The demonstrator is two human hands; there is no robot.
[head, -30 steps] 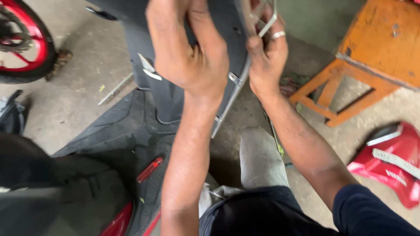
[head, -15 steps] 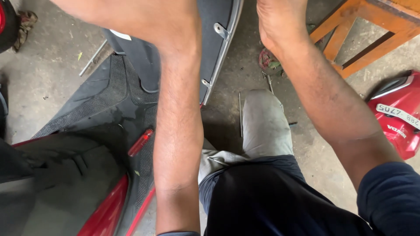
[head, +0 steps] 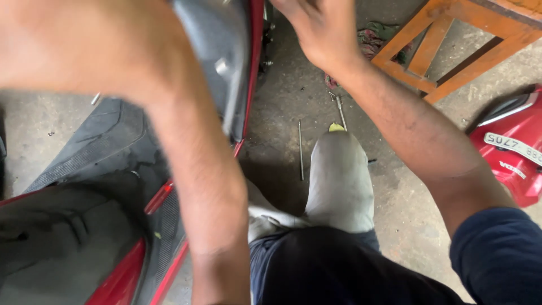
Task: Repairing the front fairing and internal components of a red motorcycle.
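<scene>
A scooter body panel (head: 234,62), grey inside with a red edge, stands upright at the top centre. My left hand (head: 84,51) fills the top left, large and blurred, pressed against the panel's left side and seemingly gripping it. My right hand (head: 313,28) is just right of the panel's red edge, and its fingers are cut off by the top of the frame. Both forearms reach up from the bottom of the view.
The red scooter's black footboard (head: 107,152) and dark seat (head: 51,237) lie lower left. An orange wooden stool (head: 446,39) stands top right, with a loose red body part (head: 514,152) below it. Thin metal rods (head: 301,149) and a rag (head: 372,39) lie on the concrete floor by my grey-clad leg (head: 339,181).
The view has tilted down and closed in. Both hands have moved up toward the frame's top, with the panel now nearer and showing its red edge.
</scene>
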